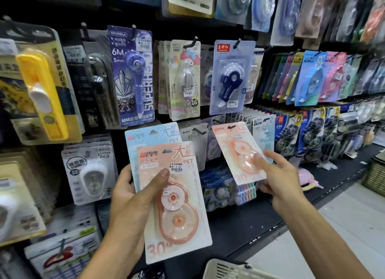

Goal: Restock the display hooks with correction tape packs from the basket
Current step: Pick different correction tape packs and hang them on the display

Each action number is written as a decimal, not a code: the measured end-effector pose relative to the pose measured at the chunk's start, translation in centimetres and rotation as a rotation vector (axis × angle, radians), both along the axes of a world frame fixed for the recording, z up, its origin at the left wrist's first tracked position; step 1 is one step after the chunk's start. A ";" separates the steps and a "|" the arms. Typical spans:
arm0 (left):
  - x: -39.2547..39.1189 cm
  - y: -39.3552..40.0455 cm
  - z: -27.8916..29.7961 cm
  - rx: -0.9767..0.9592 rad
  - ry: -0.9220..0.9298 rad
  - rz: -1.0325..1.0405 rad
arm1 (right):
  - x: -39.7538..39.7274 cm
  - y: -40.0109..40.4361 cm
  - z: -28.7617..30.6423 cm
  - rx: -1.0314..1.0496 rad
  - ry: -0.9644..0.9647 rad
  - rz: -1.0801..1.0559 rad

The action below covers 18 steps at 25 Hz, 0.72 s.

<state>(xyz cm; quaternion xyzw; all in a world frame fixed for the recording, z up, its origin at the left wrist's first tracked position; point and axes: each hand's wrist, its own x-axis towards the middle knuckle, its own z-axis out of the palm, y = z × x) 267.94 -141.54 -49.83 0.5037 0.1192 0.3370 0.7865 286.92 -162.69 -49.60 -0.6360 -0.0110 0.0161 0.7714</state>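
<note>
Head view: left hand [133, 203] grips two packs, peach pack [177, 203] under thumb, blue pack [133, 141] behind. Right hand [277, 174] pinches hung pack [239, 151] w/ fingertips at blister. Light, stiff, slick cards, prob. best held by edges. Basket [220, 268] below wrists.

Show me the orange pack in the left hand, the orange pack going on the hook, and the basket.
Orange pack in left hand [177, 214], head view, on the tape wheels.
Orange pack at hook [235, 145], head view, on the upper blister.
Basket [227, 269], head view, on its slotted rim.
</note>
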 end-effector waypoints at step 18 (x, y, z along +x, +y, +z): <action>1.5 -0.9 0.6 0.211 0.011 0.191 | -2.3 0.4 -1.0 -0.013 -0.077 0.193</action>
